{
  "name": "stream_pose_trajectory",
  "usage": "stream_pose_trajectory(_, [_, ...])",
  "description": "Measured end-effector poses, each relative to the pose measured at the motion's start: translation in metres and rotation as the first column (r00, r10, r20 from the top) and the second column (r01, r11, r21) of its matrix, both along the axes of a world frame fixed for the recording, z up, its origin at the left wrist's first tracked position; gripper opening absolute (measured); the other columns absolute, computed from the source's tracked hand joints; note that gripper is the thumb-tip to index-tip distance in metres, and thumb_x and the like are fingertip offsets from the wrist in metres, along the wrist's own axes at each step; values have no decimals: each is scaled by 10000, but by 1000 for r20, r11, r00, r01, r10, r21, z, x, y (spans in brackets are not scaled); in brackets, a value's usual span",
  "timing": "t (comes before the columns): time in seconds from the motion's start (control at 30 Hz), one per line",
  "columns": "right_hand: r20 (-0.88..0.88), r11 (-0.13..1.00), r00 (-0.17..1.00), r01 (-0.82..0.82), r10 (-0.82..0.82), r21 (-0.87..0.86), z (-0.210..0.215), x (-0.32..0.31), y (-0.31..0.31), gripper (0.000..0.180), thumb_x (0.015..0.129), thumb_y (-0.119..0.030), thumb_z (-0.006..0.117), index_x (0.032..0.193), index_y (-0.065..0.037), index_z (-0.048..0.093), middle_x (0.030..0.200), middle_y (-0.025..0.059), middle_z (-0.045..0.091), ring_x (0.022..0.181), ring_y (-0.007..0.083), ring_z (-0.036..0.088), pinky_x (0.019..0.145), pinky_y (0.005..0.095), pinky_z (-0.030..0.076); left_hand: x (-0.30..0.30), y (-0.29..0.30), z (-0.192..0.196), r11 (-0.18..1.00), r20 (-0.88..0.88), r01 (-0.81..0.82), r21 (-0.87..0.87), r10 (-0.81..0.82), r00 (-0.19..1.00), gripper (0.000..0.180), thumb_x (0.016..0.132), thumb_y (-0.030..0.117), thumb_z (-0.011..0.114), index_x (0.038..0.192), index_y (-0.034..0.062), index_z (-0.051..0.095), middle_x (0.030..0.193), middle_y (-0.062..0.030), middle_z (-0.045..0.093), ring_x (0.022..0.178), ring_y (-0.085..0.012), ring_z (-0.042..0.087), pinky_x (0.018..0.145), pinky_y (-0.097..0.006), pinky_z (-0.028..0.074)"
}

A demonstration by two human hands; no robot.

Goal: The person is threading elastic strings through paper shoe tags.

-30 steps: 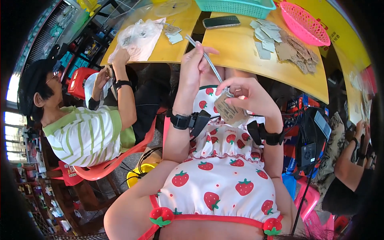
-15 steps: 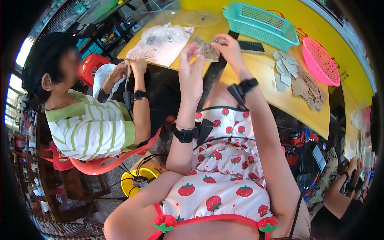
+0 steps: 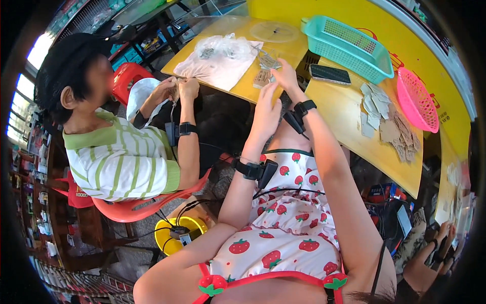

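Yellow tabletop stands by yellow wall. Brown card lies on it, just R of the pink cloth, w/ grey pieces beside. Card is left of R hand's fingers, just beyond L hand's tips. R hand, farther R of cloth, has bent fingers; cannot tell if clamped on smth. L hand is near cloth's R side, lower; its grip also I cannot tell. Phone, then green basket and pink basket, are well R of cloth. Co-worker sits lower L of cloth.
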State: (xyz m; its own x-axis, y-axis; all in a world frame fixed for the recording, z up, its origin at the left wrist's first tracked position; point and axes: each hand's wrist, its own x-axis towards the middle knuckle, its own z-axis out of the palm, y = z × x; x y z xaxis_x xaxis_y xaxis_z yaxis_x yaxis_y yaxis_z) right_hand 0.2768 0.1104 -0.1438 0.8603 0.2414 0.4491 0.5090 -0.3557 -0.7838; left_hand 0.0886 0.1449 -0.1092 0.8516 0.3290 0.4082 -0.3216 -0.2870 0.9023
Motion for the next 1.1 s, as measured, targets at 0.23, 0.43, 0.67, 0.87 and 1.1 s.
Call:
stream_pose_trajectory(0.23, [3,949,990,132,-139,285,48,-23,-77,528,706,-147,664,1191,12,524,1127,218,593,1045,307,585,884,376,471,-15,-82,43,954,74,81,288,-106,992,421,806,-32,528,1214,-10,425,1130,-189,483,1056,-321,518,904,-380,438])
stream_pose_trajectory(0.43, [1,820,924,338,-381,462,77,-47,-170,492,707,-35,631,1189,-16,530,994,118,631,891,216,598,816,327,481,-38,-161,77,860,194,84,504,-207,959,545,787,-39,506,1305,-17,340,1303,-211,347,1200,-373,401,1002,-403,347])
stream_pose_trajectory(0.67, [70,657,801,433,-594,618,123,-92,-282,462,738,-32,585,1192,-20,501,1038,143,609,951,250,573,857,361,453,-69,-221,96,753,164,333,568,-500,850,514,771,-72,471,1275,-20,383,1292,-194,377,1226,-323,392,1029,-386,322])
stream_pose_trajectory(0.87, [19,636,804,456,-595,622,166,-143,-319,446,746,-20,571,1185,-13,490,1035,137,604,958,242,569,854,354,449,-88,-248,119,763,269,404,505,-584,766,482,806,-89,412,1282,-29,379,1305,-212,384,1233,-364,388,1039,-418,305])
stream_pose_trajectory(1.1, [54,601,769,452,-637,659,176,-158,-338,432,782,-24,537,1211,-12,485,1076,130,587,1002,207,552,844,319,454,-96,-259,129,688,233,483,542,-675,700,469,803,-91,405,1268,-28,397,1305,-192,391,1232,-358,398,1032,-414,318])
